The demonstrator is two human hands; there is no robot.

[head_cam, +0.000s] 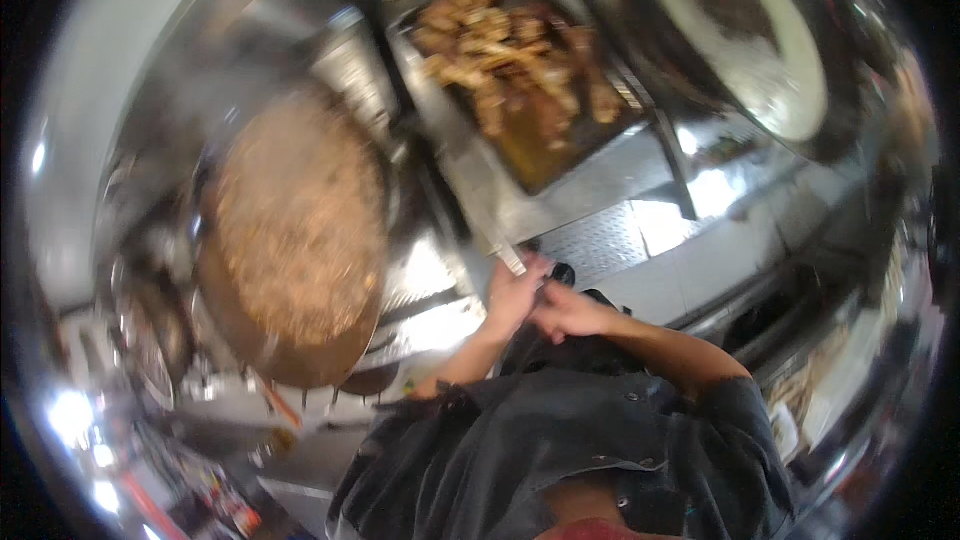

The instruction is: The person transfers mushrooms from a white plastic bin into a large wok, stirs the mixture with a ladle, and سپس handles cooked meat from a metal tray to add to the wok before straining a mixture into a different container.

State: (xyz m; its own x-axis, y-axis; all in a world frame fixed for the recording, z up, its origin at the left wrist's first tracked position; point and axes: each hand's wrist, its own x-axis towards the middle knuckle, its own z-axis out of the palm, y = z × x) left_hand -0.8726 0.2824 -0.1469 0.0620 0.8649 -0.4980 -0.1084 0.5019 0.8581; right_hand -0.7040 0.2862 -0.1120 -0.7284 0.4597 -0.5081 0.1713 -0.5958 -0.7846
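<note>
My left hand (pixel 514 295) and my right hand (pixel 570 310) meet in front of my body, low and close together. The narrow end of a long metal handle (pixel 504 249) overlaps the fingers of my left hand; blur hides whether they grip it. My right hand touches or nearly touches the left, and its fingers are partly hidden. Ahead of my hands sits a rectangular metal pan (pixel 534 178) holding browned food pieces (pixel 495 52) in an oily brown liquid. Left of my hands is a large round pan (pixel 300 367) of steaming brown, finely broken food (pixel 300 217).
A large pot with a pale rim (pixel 806 82) stands at the far right. Dark metal bars and a bright steel surface (pixel 431 270) lie between the two food pans. White tiles (pixel 667 296) show right of my hands. An orange-brown handle (pixel 281 401) sticks out below the round pan.
</note>
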